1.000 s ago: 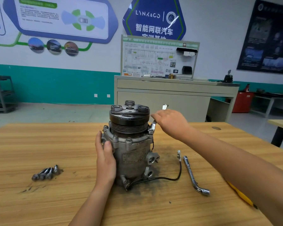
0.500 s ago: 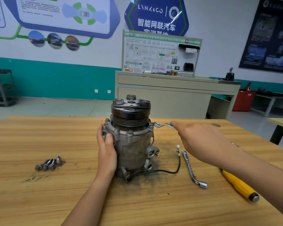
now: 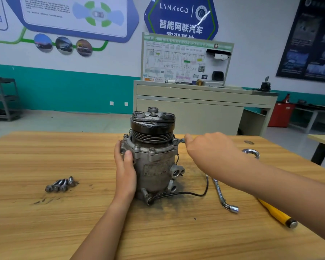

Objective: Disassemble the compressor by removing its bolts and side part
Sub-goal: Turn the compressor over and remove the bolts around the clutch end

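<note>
The compressor [image 3: 154,166] stands upright near the middle of the wooden table [image 3: 45,156], pulley end up. The left hand [image 3: 125,169] lies against its left side, fingers straight and together, thumb pressed on the front of the housing. The right hand [image 3: 210,151] is closed over the shaft of a wrench [image 3: 179,141]; the ring end sits on a bolt at the right of the flange, and the other end shows behind the wrist. Four loose bolts [image 3: 61,184] lie together left of the compressor. An L-shaped socket wrench [image 3: 223,196] and a yellow-handled tool [image 3: 278,214] lie to its right.
</note>
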